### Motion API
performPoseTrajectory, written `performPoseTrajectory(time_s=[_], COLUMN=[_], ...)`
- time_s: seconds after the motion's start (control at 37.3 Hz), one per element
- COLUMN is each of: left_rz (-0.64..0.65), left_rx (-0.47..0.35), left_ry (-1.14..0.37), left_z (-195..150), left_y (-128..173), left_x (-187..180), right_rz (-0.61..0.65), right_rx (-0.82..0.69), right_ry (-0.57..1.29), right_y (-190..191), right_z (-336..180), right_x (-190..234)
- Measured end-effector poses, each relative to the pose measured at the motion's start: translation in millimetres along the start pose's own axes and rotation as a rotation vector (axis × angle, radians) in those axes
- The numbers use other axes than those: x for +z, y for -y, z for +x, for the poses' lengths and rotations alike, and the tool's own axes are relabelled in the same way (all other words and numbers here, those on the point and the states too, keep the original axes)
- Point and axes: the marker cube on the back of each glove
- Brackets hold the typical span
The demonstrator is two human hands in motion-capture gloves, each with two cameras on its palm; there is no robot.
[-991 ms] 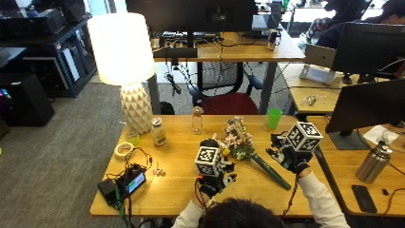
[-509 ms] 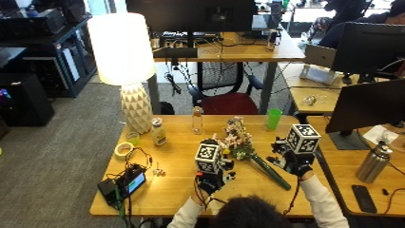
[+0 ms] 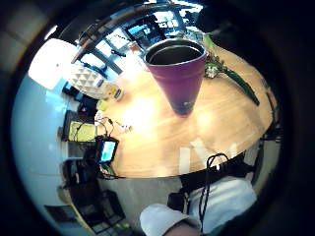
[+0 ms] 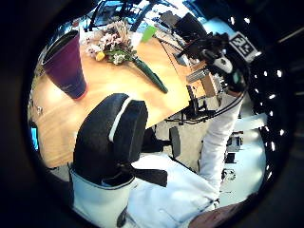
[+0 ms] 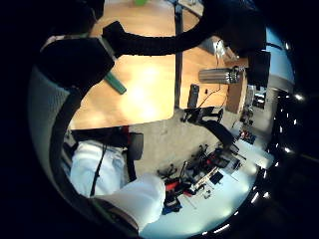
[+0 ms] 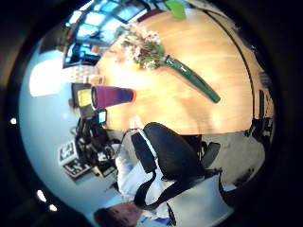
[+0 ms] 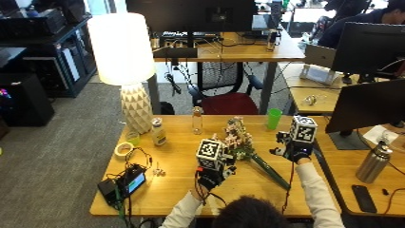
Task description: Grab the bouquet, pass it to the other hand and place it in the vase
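The bouquet (image 7: 239, 141) lies on the wooden table (image 7: 171, 190), its pale flowers toward the far side and its green wrapped stem (image 7: 272, 173) pointing to the near right. My left hand (image 7: 208, 179) hovers just left of the flowers, fingers loosely curled and holding nothing. In the left palm views the tapered vase (image 3: 179, 73) stands upright on the table beside the bouquet (image 4: 114, 47); in the outside view my left hand hides it. My right hand (image 7: 296, 153) hangs above the table right of the stem, fingers relaxed and empty. The right thumb side view shows bouquet (image 6: 147, 47) and vase (image 6: 113, 97) apart.
A tall white lamp (image 7: 126, 61) stands at the far left corner with two small bottles (image 7: 158, 132) beside it. A green cup (image 7: 273, 118) sits behind the bouquet. A tape roll (image 7: 122, 149) and a cabled device (image 7: 123, 185) lie left. A metal bottle (image 7: 370, 164) stands on the right desk.
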Motion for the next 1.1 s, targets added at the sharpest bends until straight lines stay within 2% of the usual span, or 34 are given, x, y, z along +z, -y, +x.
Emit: performPoseTrajectory(time_s=[0.11,0.16,0.21,0.27,0.37,0.54,0.67,0.88,1.1], left_rz=[-0.011,-0.017,-0.008,-0.003,-0.012,-0.032,-0.041,-0.05,-0.063], left_rx=[0.013,0.023,0.032,0.038,0.042,0.042,0.038,0.037,0.027], left_ry=[-0.015,-0.024,-0.024,-0.02,-0.017,-0.027,-0.044,-0.043,0.0], left_z=[4,7,8,7,6,5,4,4,-2], left_y=[-9,-17,-21,-24,-28,-26,-23,-26,-22], left_x=[-8,-13,-15,-15,-16,-7,-1,-4,-2], right_rz=[-0.209,-0.273,-0.321,-0.379,-0.443,-0.397,-0.352,-0.232,-0.253], right_rx=[0.145,0.107,0.078,0.106,0.097,0.109,0.12,0.137,0.129], right_ry=[0.036,0.076,0.095,0.095,0.111,0.104,0.042,-0.042,-0.034], right_y=[16,20,5,-12,-14,-3,-3,6,7], right_z=[11,9,2,-4,-7,-7,-10,-19,-21], right_x=[26,44,56,70,106,145,161,166,163])
